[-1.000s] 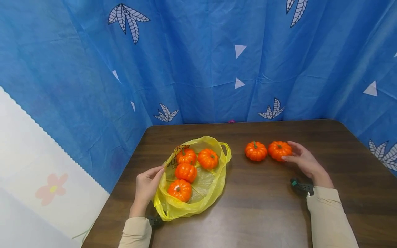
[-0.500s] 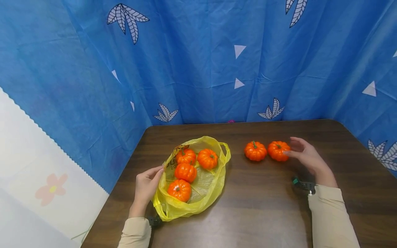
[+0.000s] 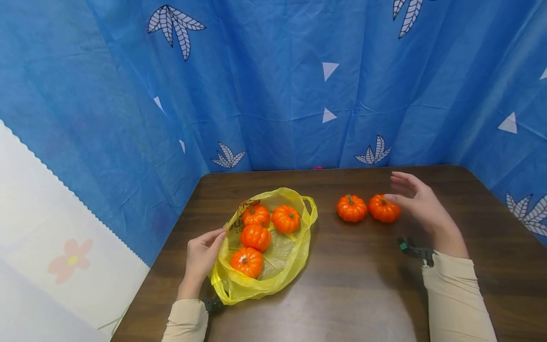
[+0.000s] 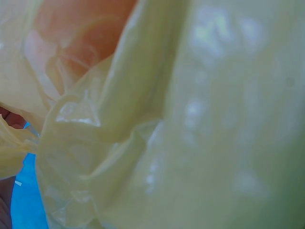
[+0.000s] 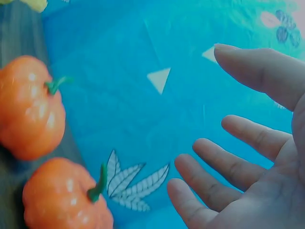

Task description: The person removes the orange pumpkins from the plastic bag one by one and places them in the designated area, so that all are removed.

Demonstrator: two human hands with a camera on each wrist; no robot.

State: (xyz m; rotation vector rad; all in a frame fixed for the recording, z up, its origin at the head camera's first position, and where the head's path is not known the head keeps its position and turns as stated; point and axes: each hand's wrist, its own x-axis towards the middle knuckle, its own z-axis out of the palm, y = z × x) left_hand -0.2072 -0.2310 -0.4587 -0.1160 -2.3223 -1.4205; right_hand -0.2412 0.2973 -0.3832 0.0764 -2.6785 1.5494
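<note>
My left hand (image 3: 202, 256) pinches the left rim of a yellow plastic bag (image 3: 295, 262), which lies with its mouth spread wide. Several small orange pumpkins sit inside, one pumpkin (image 3: 247, 262) nearest the front. To the right of the bag, two more pumpkins stand side by side on the table: a left pumpkin (image 3: 351, 208) and a right pumpkin (image 3: 384, 210). My right hand (image 3: 423, 204) hovers above and beside the right one, fingers spread and apart from it in the right wrist view, holding nothing. Bag film (image 4: 133, 157) fills the left wrist view and hides the left fingers.
The brown wooden table (image 3: 342, 289) has its back edge against a blue curtain (image 3: 273, 95) with leaf prints. A white cloth (image 3: 51, 213) with a flower hangs at the left. The bag's loop handle (image 3: 312, 207) sticks out on its right side.
My right hand has come off the right pumpkin, rising up and slightly back with its fingers opening. That pumpkin stays in place. My left hand and the bag have not moved.
</note>
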